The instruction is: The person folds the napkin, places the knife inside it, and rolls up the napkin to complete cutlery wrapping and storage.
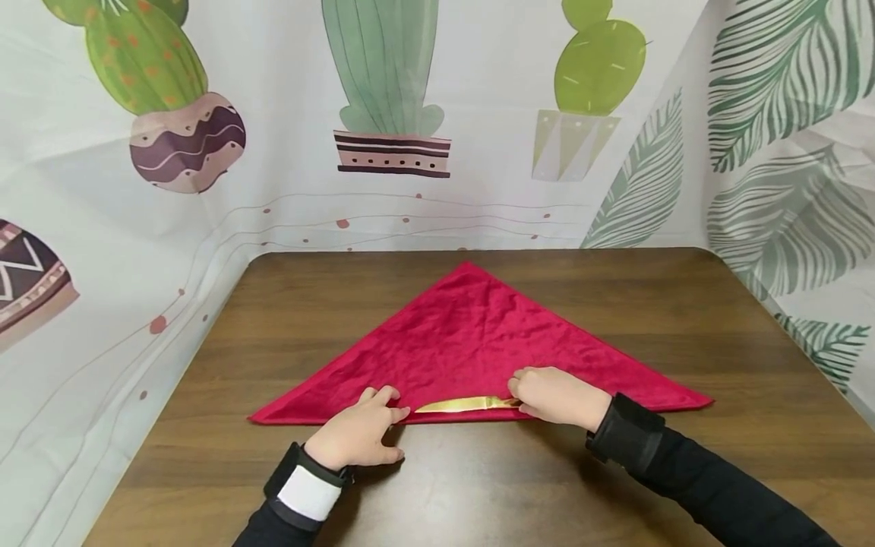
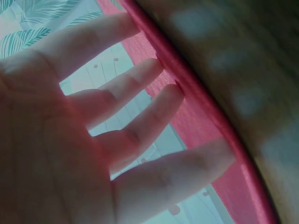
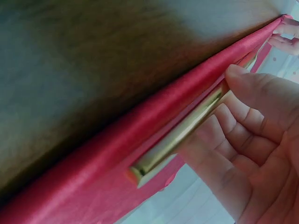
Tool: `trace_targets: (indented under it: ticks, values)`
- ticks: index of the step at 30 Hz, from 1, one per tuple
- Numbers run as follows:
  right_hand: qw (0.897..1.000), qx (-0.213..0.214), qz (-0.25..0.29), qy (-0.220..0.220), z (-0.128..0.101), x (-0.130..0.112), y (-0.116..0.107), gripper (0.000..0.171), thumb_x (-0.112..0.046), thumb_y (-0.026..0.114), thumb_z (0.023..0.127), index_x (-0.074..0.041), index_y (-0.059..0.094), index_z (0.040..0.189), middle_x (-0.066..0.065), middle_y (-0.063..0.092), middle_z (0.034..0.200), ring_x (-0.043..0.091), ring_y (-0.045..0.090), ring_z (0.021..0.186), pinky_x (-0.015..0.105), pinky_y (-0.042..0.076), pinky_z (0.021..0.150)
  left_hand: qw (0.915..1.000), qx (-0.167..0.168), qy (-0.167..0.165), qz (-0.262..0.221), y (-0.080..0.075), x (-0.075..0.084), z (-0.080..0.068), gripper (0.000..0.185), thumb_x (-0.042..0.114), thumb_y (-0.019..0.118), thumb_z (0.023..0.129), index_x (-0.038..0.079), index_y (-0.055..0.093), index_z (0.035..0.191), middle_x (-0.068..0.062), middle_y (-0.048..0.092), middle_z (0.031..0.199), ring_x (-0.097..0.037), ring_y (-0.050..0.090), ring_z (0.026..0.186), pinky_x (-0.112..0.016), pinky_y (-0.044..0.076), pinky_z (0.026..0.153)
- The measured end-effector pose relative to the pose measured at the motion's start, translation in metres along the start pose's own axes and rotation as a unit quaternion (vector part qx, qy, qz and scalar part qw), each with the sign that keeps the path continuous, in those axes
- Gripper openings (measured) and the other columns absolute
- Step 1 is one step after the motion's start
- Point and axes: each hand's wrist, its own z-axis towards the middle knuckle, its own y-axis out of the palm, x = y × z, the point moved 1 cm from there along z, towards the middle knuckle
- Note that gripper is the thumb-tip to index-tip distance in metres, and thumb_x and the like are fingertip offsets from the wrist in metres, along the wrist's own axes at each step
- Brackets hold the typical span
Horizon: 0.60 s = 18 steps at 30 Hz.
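Observation:
A red cloth napkin (image 1: 472, 334), laid as a triangle with its long side toward me, lies on the table. Just above that near edge is a golden table knife (image 1: 465, 405), its blade pointing left. My right hand (image 1: 557, 396) pinches the handle; in the right wrist view, thumb and fingers (image 3: 247, 93) hold the golden handle (image 3: 180, 133), whose end sticks out past them. Left of the blade tip, my left hand (image 1: 362, 431) touches the napkin's near edge. Its fingers are spread and nearly straight in the left wrist view, fingertips (image 2: 170, 95) on the red cloth (image 2: 191, 121).
The brown wooden table (image 1: 328, 296) has rounded far corners. Behind it and at both sides hangs a white backdrop (image 1: 287, 213) printed with cacti and leaves. Both wrists wear dark bands over black sleeves.

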Motion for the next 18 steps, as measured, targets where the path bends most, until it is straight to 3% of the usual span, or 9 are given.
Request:
trace_targets:
  ticks: [12, 18]
  values:
    - [1.000, 0.000, 0.017, 0.002, 0.0034, -0.0012, 0.0022, 0.015, -0.012, 0.071, 0.072, -0.007, 0.061, 0.082, -0.002, 0.051, 0.070, 0.011, 0.051, 0.066, 0.021, 0.046, 0.059, 1.0000, -0.002, -0.004, 0.000, 0.0016, -0.0012, -0.0006, 0.050, 0.027, 0.071, 0.066, 0.003, 0.063, 0.109, -0.012, 0.047, 0.112, -0.027, 0.043, 0.094, -0.032, 0.047, 0.065]
    - [1.000, 0.005, 0.019, 0.011, 0.0032, -0.0002, 0.0047, 0.014, -0.013, 0.071, 0.073, -0.008, 0.061, 0.081, -0.002, 0.050, 0.069, 0.011, 0.051, 0.066, 0.021, 0.046, 0.059, 0.9997, 0.000, -0.023, -0.002, -0.0067, -0.0069, -0.0026, 0.043, 0.028, 0.068, 0.071, 0.004, 0.063, 0.107, -0.011, 0.051, 0.104, -0.027, 0.048, 0.092, -0.037, 0.046, 0.071]
